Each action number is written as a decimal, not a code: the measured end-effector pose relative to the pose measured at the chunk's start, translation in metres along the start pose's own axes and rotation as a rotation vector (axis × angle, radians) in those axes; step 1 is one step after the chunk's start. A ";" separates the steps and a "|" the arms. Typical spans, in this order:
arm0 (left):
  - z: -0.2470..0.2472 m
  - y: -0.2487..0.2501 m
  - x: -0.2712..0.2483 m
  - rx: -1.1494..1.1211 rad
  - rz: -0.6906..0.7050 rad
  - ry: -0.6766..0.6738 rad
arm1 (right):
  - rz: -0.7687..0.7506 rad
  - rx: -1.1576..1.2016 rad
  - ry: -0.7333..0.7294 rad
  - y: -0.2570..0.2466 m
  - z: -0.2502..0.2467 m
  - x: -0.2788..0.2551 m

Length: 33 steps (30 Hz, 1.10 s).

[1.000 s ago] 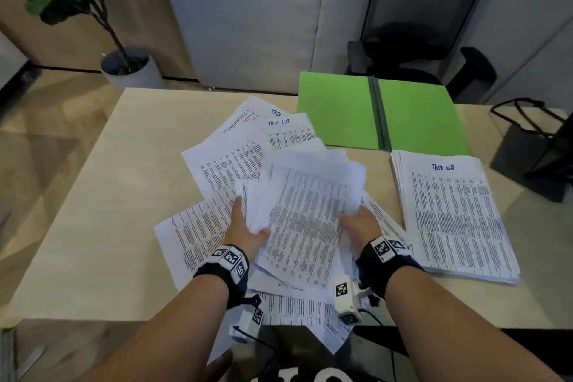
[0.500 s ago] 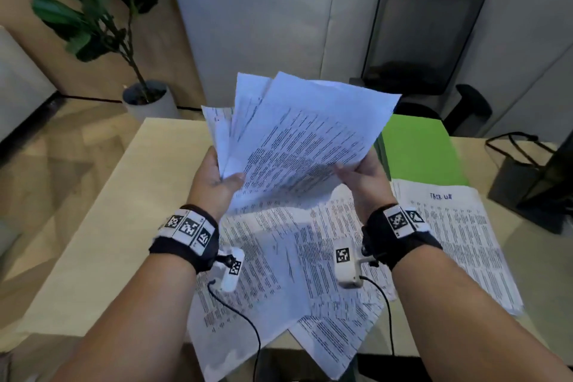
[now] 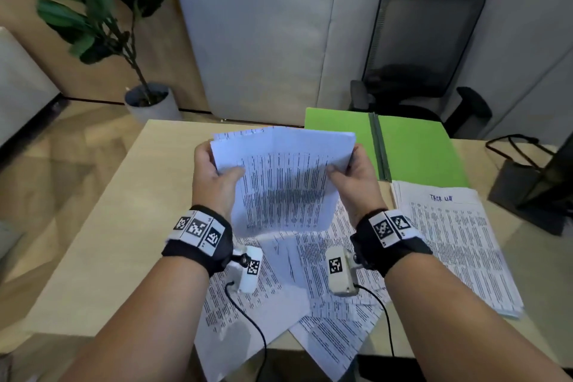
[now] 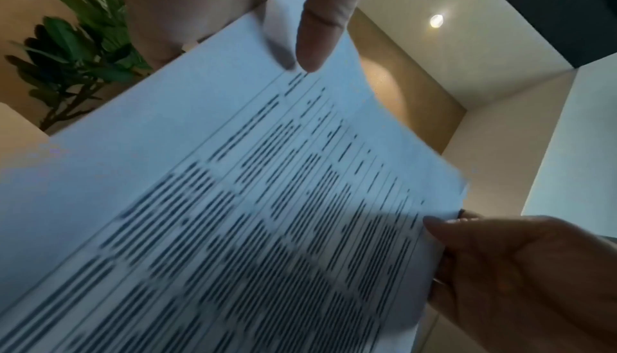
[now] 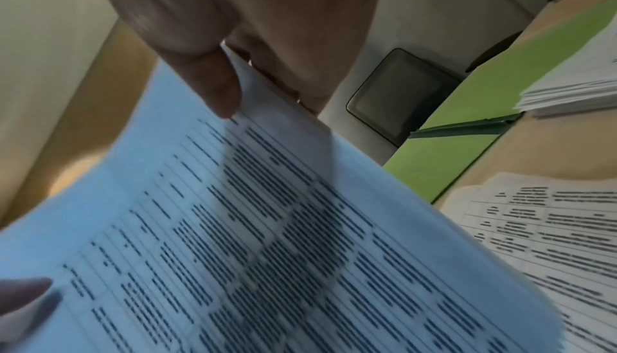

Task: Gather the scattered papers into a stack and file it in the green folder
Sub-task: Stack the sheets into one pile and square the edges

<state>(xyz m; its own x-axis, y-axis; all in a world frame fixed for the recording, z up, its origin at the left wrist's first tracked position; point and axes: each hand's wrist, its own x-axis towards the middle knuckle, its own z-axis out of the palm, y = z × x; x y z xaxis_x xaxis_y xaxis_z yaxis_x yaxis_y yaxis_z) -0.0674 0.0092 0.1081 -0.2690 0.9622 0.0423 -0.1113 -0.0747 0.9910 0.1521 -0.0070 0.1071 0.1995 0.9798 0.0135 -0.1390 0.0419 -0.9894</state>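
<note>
I hold a bundle of printed papers (image 3: 283, 183) upright above the table, its lower edge just off the sheets below. My left hand (image 3: 214, 177) pinches its left edge, thumb on the front. My right hand (image 3: 353, 177) pinches the right edge the same way. The left wrist view shows the bundle (image 4: 233, 213) under my left thumb (image 4: 317, 34); the right wrist view shows the bundle (image 5: 267, 240) under my right thumb (image 5: 213, 81). Loose sheets (image 3: 313, 298) lie scattered below. A neat paper stack (image 3: 459, 245) lies at the right. The green folder (image 3: 412, 149) lies open behind it.
The wooden table (image 3: 102, 226) has bare surface on its left half. A black office chair (image 3: 421, 49) stands behind the folder. A potted plant (image 3: 102, 25) stands on the floor at the far left. A dark bag (image 3: 527, 189) sits at the table's right edge.
Both hands lifted a fanned bundle of sheets off the table, then squared it and lowered it; it now stands upright and closer to the loose sheets.
</note>
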 end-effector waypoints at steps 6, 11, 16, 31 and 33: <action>-0.006 -0.039 -0.014 0.208 -0.151 -0.037 | 0.142 -0.220 0.013 0.041 -0.015 -0.017; -0.010 -0.072 -0.032 0.359 -0.267 -0.087 | 0.230 -0.409 -0.028 0.068 -0.017 -0.030; -0.010 -0.085 -0.042 0.519 -0.296 -0.135 | 0.248 -0.572 0.020 0.084 -0.021 -0.032; 0.045 -0.092 -0.037 0.677 -0.265 -0.313 | 0.277 -0.692 0.177 0.075 -0.078 -0.021; 0.072 -0.086 -0.036 0.685 -0.225 -0.384 | 0.263 -0.709 0.263 0.064 -0.104 -0.012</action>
<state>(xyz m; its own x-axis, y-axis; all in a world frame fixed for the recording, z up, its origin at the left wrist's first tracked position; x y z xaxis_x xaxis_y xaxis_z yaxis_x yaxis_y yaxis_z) 0.0208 -0.0001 0.0305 0.0509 0.9670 -0.2494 0.5191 0.1877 0.8338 0.2414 -0.0367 0.0287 0.4803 0.8584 -0.1803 0.4191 -0.4051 -0.8125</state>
